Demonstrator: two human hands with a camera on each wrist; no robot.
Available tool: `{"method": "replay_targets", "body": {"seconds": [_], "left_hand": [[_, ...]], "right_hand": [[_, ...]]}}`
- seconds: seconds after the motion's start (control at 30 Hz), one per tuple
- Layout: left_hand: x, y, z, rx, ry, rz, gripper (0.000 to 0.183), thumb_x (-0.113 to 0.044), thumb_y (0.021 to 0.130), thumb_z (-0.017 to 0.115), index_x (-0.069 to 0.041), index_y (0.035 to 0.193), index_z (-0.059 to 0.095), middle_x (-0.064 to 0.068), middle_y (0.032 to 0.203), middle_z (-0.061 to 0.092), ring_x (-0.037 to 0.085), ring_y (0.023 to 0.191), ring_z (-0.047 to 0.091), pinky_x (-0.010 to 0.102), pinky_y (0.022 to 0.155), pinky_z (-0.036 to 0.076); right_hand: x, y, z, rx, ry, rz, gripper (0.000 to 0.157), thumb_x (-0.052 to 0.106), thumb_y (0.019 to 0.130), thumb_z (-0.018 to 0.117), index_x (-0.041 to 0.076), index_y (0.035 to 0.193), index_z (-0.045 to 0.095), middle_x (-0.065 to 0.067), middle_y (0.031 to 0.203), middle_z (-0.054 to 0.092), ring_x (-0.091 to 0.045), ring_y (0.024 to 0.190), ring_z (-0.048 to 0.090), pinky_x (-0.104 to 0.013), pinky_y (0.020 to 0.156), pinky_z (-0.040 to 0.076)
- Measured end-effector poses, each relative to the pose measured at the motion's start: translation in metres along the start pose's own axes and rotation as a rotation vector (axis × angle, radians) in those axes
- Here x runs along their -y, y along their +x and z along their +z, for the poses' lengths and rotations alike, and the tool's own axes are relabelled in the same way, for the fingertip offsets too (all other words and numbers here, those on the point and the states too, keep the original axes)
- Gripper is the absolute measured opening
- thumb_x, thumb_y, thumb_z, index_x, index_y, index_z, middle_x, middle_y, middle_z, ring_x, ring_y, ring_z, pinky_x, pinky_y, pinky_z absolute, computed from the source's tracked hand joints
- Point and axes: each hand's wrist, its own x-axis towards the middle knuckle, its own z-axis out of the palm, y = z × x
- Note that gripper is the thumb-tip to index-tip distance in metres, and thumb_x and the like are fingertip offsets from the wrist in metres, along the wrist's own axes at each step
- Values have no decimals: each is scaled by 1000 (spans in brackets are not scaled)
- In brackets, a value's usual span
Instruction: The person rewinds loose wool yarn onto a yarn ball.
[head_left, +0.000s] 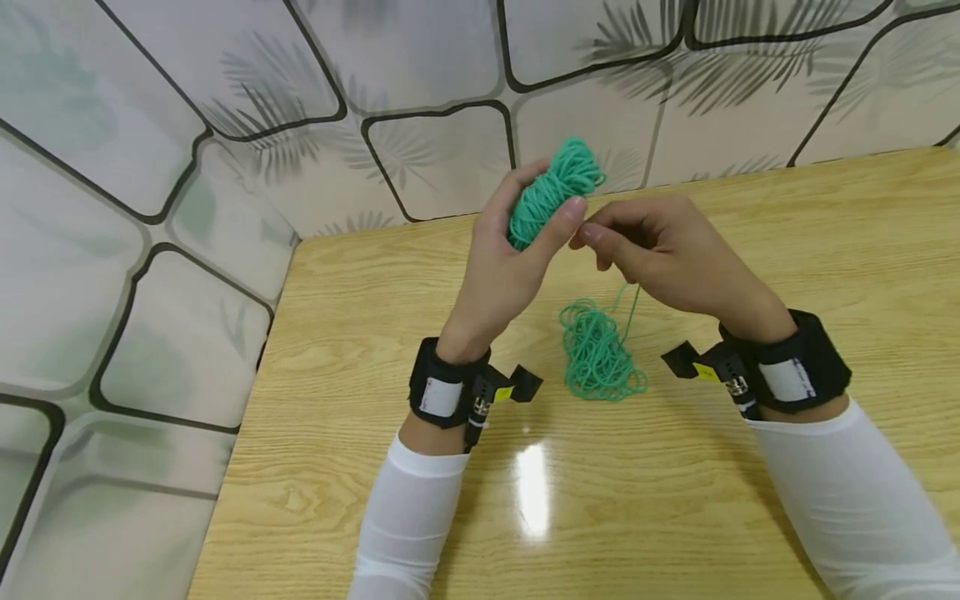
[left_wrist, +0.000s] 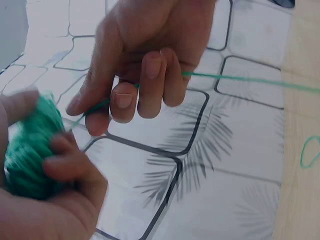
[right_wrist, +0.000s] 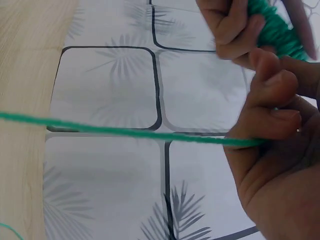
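- The fat green yarn bundle (head_left: 551, 198) sits in the left hand (head_left: 498, 267), thumb and fingers curled round it.
- Just beside the bundle, the right hand (head_left: 671, 258) pinches a thin green yarn strand (right_wrist: 150, 135) with thumb and finger.
- A loopy green yarn pile (head_left: 600, 357) lies lower than the bundle, on the yellow wooden table (head_left: 337, 375).

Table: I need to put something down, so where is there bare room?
The table is bare between the left wall and left hand, and right of the right hand. Crowded: the middle, where loose yarn lies, its strand leading up to the right hand.
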Motion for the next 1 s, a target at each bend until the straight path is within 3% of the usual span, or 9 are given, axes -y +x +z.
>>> {"method": "replay_targets", "body": {"seconds": [0.1,0.23,0.33,0.47,0.53,0.63,0.77,0.9,1.0], "left_hand": [[13,3,-2,-49,129,-3,42,-17,90,57,-1,127,46,9,112,54,16,96,53,31,83,44],[32,6,-9,-24,436,-16,46,-26,89,60,-5,128,48,6,115,55,12,98,54,24,82,43],[39,6,-14,56,654,-47,47,-32,89,59,-8,128,49,4,117,56,9,101,53,21,82,41],[38,5,-16,232,791,-109,46,-36,90,56,-12,130,49,-1,116,56,7,101,51,20,82,39],[35,4,-17,348,795,-133,46,-36,91,54,-13,131,47,-1,115,54,8,100,50,20,82,38],[31,2,-18,507,749,-95,44,-31,93,52,-12,132,45,-2,112,52,10,99,48,22,82,39],[26,0,-14,631,632,-54,36,-27,91,56,-10,122,50,-3,105,53,8,95,49,21,83,39],[18,-1,-9,652,463,-46,29,-26,86,64,-10,108,55,-4,98,57,6,90,53,20,82,41],[8,-3,-8,567,321,-16,30,-20,82,68,-6,106,57,0,94,59,9,84,55,25,76,45]], "right_hand": [[3,-2,0,68,-64,-16,11,16,92,54,19,88,64,6,70,53,-11,51,41,-27,48,34],[9,-6,-4,90,-112,-21,10,17,90,59,23,92,65,8,73,54,-10,58,46,-26,54,37],[11,-10,-10,89,-147,-24,11,16,89,60,24,94,66,9,79,57,-9,63,49,-24,57,39],[11,-11,-17,76,-157,-33,11,13,88,61,21,92,66,10,82,60,-8,64,50,-24,57,40],[10,-11,-20,60,-139,-28,11,11,87,61,20,90,67,10,81,61,-9,63,51,-24,56,40],[7,-10,-22,40,-121,-43,10,8,86,62,15,89,67,6,79,63,-10,61,51,-23,54,40],[3,-8,-23,30,-104,-66,10,7,86,61,13,90,67,1,79,64,-11,61,52,-23,54,42],[-1,-6,-22,26,-102,-52,9,8,87,61,15,90,67,1,79,63,-11,59,52,-23,52,41],[-5,-5,-21,11,-68,6,9,11,88,60,14,91,68,-1,78,63,-12,58,52,-25,51,40]]}}
